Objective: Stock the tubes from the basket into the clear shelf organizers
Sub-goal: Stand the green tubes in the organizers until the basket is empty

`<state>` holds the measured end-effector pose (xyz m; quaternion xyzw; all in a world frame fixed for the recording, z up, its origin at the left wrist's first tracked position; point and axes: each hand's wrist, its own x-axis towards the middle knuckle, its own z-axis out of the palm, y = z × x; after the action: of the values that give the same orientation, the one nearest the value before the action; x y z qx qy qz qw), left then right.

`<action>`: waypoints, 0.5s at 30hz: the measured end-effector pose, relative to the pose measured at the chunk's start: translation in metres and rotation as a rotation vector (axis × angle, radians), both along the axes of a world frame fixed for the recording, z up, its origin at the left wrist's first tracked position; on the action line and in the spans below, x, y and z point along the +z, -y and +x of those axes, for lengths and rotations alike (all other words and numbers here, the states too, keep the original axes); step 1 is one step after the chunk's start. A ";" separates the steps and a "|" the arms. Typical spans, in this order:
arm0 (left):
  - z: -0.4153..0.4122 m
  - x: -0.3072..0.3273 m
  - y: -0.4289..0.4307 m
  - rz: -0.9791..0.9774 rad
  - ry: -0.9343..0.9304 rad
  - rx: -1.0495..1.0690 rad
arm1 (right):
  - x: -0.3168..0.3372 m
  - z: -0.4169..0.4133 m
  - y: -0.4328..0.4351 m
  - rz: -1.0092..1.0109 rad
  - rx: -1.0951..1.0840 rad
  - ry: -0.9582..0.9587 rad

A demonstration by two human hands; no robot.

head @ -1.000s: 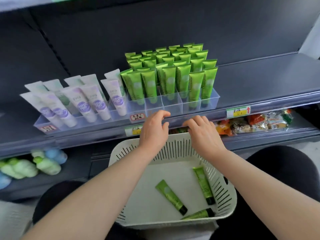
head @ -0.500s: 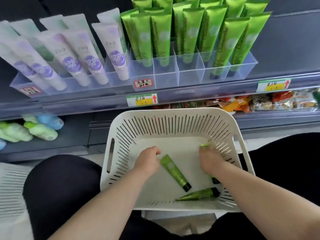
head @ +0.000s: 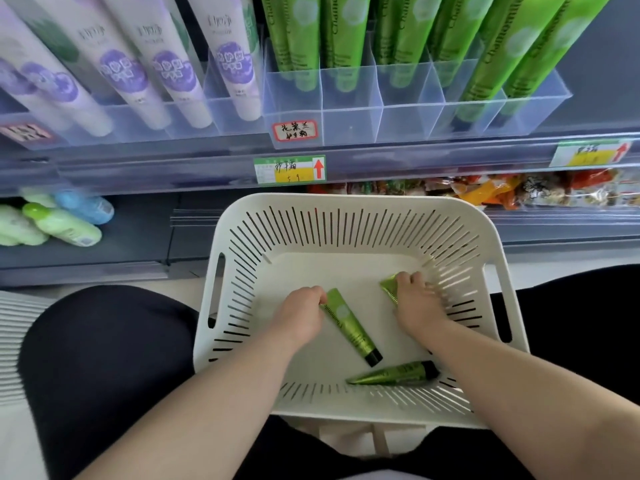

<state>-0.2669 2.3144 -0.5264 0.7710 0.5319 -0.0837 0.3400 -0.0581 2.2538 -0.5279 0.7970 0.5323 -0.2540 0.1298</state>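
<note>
A white slotted basket (head: 349,216) rests on my lap below the shelf. Three green tubes lie in it. My left hand (head: 302,315) pinches the crimped end of the middle green tube (head: 348,323). My right hand (head: 415,303) curls over a second green tube (head: 389,289) by the right wall, hiding most of it. A third green tube (head: 394,373) lies loose near the front wall. Above, the clear shelf organizer (head: 349,112) holds rows of upright green tubes (head: 301,39); its front cells show gaps.
White and purple tubes (head: 235,60) fill the organizer's left half. A price rail with a green-yellow tag (head: 289,169) runs under it. The lower shelf holds pale bottles (head: 62,223) at left and snack packets (head: 485,190) at right. My dark-clothed knees flank the basket.
Both hands dropped from the shelf edge into the basket. My left hand has taken the middle tube's end and my right hand has closed over the tube by the right wall. My head moved closer.
</note>
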 end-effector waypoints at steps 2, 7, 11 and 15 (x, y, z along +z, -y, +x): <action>-0.003 0.002 0.000 0.004 0.001 0.002 | -0.002 0.000 0.000 -0.016 0.015 0.031; -0.007 0.002 -0.001 0.015 -0.021 0.024 | -0.001 -0.002 0.000 -0.022 0.138 -0.025; 0.002 0.001 -0.005 -0.006 -0.036 0.087 | 0.015 -0.008 -0.005 0.015 0.176 -0.073; 0.016 0.001 -0.015 -0.015 -0.069 0.073 | 0.043 -0.006 -0.009 0.235 0.107 -0.155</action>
<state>-0.2511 2.3290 -0.5252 0.7452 0.5705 -0.1016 0.3299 -0.0641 2.2627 -0.4847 0.7552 0.6086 -0.2434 0.0072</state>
